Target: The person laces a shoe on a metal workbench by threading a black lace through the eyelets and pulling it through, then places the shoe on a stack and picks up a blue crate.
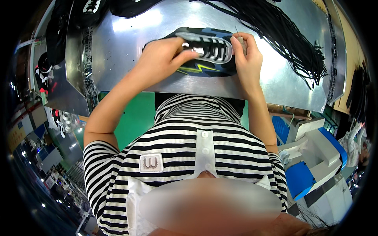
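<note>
A dark sneaker [210,51] with a grey lace panel and yellow-green marks lies sideways on the metal worktop, close to its front edge. Black laces cross over its eyelets. My left hand [161,59] is closed on the shoe at its opening, thumb and fingers around the tongue area. At the other end, beside the toe, my right hand [249,55] is closed in a pinch. From its fingertips a thin wire-like tool [236,28] sticks up, with a greyish piece partly hidden by the fingers. The tool's exact kind cannot be made out.
A long bundle of black shoelaces [279,35] is spread over the right of the metal worktop [114,47]. More black shoes [92,7] sit at the far left. Below on the right stands a white and blue plastic object [311,153]. The floor [138,114] is green.
</note>
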The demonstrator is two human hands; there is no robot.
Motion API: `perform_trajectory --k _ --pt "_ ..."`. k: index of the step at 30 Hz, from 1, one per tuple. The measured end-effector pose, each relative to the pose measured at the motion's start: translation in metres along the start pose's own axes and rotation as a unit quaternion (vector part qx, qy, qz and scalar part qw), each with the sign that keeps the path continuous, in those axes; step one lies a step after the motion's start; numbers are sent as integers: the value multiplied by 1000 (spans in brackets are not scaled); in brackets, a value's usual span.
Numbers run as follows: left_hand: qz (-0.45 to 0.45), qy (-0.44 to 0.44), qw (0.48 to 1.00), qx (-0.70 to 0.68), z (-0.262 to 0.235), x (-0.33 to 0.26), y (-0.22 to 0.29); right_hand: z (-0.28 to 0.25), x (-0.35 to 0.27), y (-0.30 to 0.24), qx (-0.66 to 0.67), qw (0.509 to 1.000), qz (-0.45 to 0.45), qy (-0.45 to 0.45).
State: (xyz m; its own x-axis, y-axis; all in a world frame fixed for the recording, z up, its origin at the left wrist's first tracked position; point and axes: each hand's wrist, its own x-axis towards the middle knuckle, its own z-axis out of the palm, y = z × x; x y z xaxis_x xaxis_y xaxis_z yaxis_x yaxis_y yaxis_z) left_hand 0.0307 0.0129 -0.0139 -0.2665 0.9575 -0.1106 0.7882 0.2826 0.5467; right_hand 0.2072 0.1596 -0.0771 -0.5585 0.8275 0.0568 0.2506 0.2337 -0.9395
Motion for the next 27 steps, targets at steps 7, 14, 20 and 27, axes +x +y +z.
perform_trajectory --k 7,14,20,27 --pt "-66 76 975 -200 38 26 -9 1 -15 -2 87 994 10 -60" --pt "-147 97 955 -238 39 26 -1 -8 -10 -15 -64 966 -190 -165" --pt "-104 183 965 -158 55 25 0 -7 -3 -14 -195 909 -313 -197" --pt "-52 207 955 -207 68 27 -10 -11 -1 -1 -36 967 -182 -177"
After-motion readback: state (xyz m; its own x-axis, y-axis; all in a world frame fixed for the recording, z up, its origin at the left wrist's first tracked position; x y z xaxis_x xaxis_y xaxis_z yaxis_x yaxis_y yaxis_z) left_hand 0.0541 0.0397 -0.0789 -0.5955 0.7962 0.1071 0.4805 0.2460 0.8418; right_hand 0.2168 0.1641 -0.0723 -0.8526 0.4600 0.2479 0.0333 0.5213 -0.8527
